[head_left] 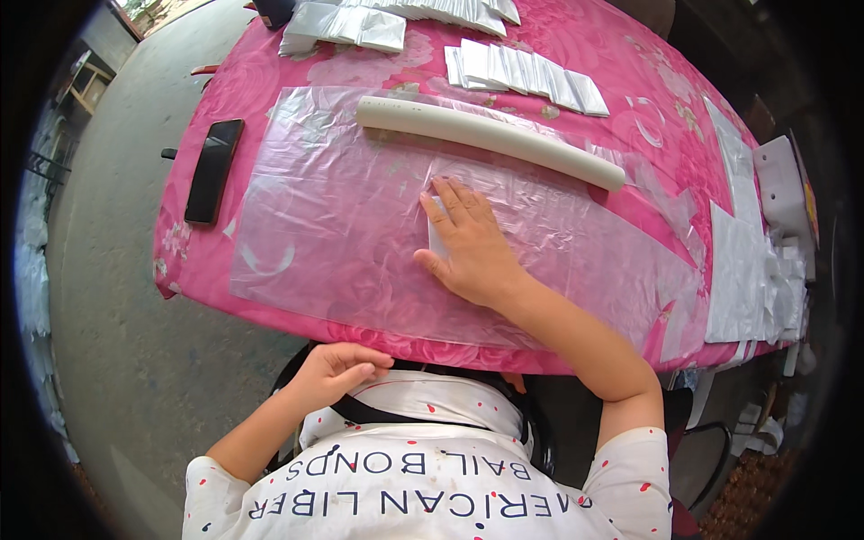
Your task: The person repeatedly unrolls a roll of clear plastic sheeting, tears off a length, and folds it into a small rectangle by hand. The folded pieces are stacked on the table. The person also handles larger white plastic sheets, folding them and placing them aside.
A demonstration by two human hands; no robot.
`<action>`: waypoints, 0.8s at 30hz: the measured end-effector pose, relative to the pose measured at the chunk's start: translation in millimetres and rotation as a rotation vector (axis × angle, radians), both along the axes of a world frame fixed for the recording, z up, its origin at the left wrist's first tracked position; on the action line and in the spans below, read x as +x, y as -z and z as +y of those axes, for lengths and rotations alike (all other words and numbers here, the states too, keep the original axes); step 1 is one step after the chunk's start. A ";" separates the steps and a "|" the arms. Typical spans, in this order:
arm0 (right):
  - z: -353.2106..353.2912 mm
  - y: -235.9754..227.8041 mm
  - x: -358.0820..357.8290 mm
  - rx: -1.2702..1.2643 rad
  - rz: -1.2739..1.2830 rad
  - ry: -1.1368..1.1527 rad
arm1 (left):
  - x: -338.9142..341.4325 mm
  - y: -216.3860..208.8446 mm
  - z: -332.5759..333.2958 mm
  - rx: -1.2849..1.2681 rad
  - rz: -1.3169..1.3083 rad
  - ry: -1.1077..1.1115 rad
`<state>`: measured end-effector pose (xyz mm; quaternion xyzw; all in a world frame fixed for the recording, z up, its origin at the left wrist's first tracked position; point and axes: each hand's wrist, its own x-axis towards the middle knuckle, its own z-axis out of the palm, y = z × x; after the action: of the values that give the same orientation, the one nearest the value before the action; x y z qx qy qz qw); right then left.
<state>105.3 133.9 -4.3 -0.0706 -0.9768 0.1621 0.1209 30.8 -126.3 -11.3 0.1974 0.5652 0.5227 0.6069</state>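
Observation:
A clear plastic sheet (333, 243) lies spread over the pink flowered tablecloth in front of me. My right hand (470, 243) presses flat on the sheet, fingers spread, with a small white piece (438, 229) partly showing beneath it; the rest of that piece is hidden by the palm. Across the far part of the sheet lies a long white tube (490, 139), apart from my fingertips. My left hand (340, 371) hovers by the table's near edge at my lap, its fingers loosely curled and thumb apart, with nothing visible in it.
A black phone (214, 173) rests at the table's left side. Folded white packets form a row (526, 76) and further stacks (346, 27) at the back. More clear plastic sheets (738, 270) are piled on the right, beside a white container (783, 184). The pink tablecloth (198, 261) hangs over the rounded edge.

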 end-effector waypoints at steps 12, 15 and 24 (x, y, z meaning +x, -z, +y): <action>-131.5 -9.1 10.6 -0.365 -0.078 -0.267 | 15.2 17.0 -25.7 -0.242 -0.008 -0.360; -106.6 -25.1 10.4 -0.152 -0.057 -0.332 | 10.8 -20.2 -8.9 -0.176 0.685 -0.072; 40.8 -52.6 16.4 -0.394 0.060 -0.227 | -4.5 -31.8 23.7 0.122 0.778 -0.189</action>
<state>121.7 174.7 48.3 0.0226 -0.9238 0.3645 0.1149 26.4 -102.6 20.5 0.3631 0.7363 0.4952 0.2843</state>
